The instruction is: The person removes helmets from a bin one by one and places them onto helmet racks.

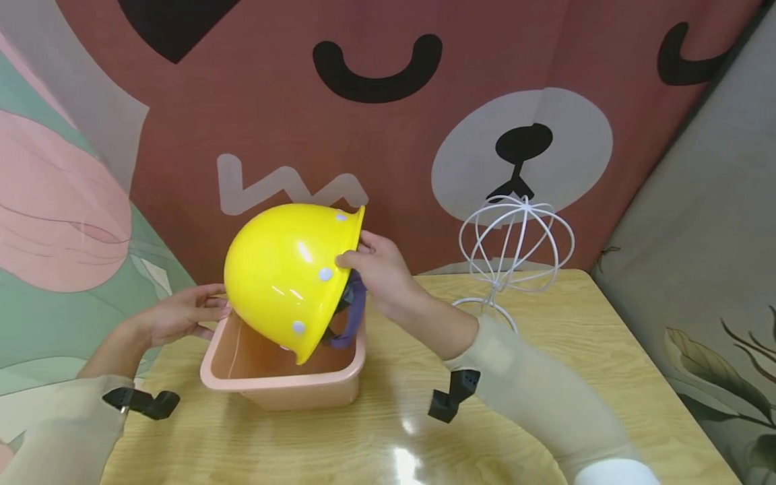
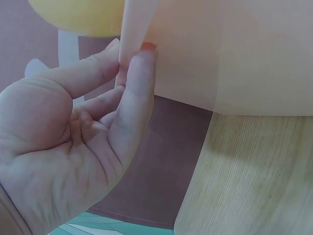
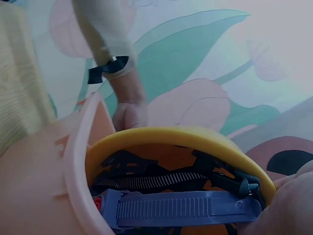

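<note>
Closest to me are my beige sleeves [image 1: 539,397], a black plastic bracket [image 1: 463,385] at each cuff, over a light wood-grain table [image 1: 515,404]. My left hand [image 1: 182,315] has the rim of a peach-pink plastic tub [image 1: 285,384] pinched between thumb and fingers. My right hand [image 1: 386,273] is clamped on the brim of a shiny yellow domed hard hat [image 1: 279,269], which is tipped sideways at the tub's mouth, can't tell how deep. Further back: a white wire globe-shaped stand [image 1: 525,206], then a reddish-brown cartoon-face curtain [image 1: 388,135].
</note>
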Available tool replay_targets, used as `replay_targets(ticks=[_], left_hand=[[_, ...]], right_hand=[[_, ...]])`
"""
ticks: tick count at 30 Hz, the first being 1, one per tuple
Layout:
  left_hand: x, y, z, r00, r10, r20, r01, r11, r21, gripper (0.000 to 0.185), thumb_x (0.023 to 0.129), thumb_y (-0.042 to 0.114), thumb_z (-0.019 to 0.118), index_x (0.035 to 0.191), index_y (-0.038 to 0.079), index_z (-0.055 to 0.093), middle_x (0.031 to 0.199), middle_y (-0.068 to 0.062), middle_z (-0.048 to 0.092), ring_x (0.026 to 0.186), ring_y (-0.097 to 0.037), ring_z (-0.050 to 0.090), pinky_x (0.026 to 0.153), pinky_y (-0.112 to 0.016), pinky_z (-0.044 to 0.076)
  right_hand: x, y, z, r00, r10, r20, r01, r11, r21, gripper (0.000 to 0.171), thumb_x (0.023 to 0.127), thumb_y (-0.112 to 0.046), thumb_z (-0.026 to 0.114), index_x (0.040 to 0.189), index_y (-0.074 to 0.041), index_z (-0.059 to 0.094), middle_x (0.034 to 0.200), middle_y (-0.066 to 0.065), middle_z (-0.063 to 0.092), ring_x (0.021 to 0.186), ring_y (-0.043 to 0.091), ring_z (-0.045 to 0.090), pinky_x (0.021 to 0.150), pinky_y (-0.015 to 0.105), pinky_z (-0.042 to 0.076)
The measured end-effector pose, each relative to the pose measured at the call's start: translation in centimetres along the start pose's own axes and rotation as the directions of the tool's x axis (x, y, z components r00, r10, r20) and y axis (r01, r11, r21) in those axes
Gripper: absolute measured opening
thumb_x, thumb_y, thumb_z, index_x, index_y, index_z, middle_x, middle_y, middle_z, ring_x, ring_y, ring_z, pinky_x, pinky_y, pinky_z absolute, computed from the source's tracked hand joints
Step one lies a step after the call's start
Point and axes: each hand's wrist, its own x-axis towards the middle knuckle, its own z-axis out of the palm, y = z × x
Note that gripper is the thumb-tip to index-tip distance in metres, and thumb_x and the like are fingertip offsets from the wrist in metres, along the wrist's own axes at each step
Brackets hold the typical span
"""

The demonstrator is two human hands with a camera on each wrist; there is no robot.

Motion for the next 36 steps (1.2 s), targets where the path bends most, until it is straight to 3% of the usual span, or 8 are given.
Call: replay_targets(ticks=[8,18,23,30,36], left_hand=[[0.0,0.0,0.1,1.000,-0.002,-0.001,0.002,1.000,-0.002,0.074,0.104,0.014,0.059,0.158,-0.008,0.013,0.129,-0.013,0.058,0.105,-0.019,0.067,0.086,-0.045,0.060],[0.2,-0.1,0.1,1.000,0.019,0.013,-0.018,0.999,-0.041,0.074,0.105,0.013,0.057,0.158,-0.009,0.010,0.124,-0.006,0.061,0.105,-0.017,0.068,0.086,-0.044,0.060],[0.4,-0.1,0.2,1.000,0.025,0.015,-0.024,0.998,-0.060,0.073,0.105,0.012,0.056,0.158,-0.010,0.009,0.120,-0.003,0.063,0.103,-0.016,0.069,0.085,-0.043,0.061],[0.5,-0.2,0.1,0.999,0.033,0.017,-0.032,0.998,-0.057,0.073,0.105,0.012,0.056,0.157,-0.010,0.010,0.121,-0.001,0.063,0.104,-0.016,0.069,0.085,-0.043,0.061],[0.5,0.0,0.1,0.999,0.037,0.026,-0.035,0.998,-0.053,0.073,0.106,0.013,0.055,0.158,-0.010,0.008,0.124,-0.001,0.063,0.106,-0.015,0.068,0.086,-0.043,0.060]], right_hand=[[-0.7,-0.7,-2.0,0.998,-0.064,0.006,0.062,0.986,0.153,0.051,0.095,0.001,0.060,0.145,-0.002,0.051,0.127,0.015,0.067,0.113,0.028,0.069,0.089,0.032,0.059],[-2.1,-1.8,-4.9,0.993,-0.119,0.009,0.112,0.954,0.277,0.053,0.097,0.004,0.053,0.149,0.002,0.045,0.133,0.019,0.059,0.105,0.018,0.068,0.093,0.030,0.057],[-3.0,-2.7,-6.4,0.991,-0.133,-0.009,0.129,0.931,0.341,0.055,0.098,0.006,0.049,0.152,0.001,0.041,0.129,0.012,0.060,0.107,0.018,0.066,0.092,0.030,0.057],[-4.2,-3.5,-8.4,0.982,-0.189,-0.015,0.182,0.915,0.360,0.048,0.100,0.008,0.044,0.148,0.002,0.043,0.111,0.005,0.066,0.093,0.015,0.070,0.083,0.026,0.059],[-5.9,-4.7,-10.3,0.974,-0.224,-0.041,0.217,0.856,0.470,0.045,0.101,0.011,0.041,0.144,-0.001,0.045,0.114,0.009,0.066,0.098,0.018,0.071,0.089,0.031,0.058]])
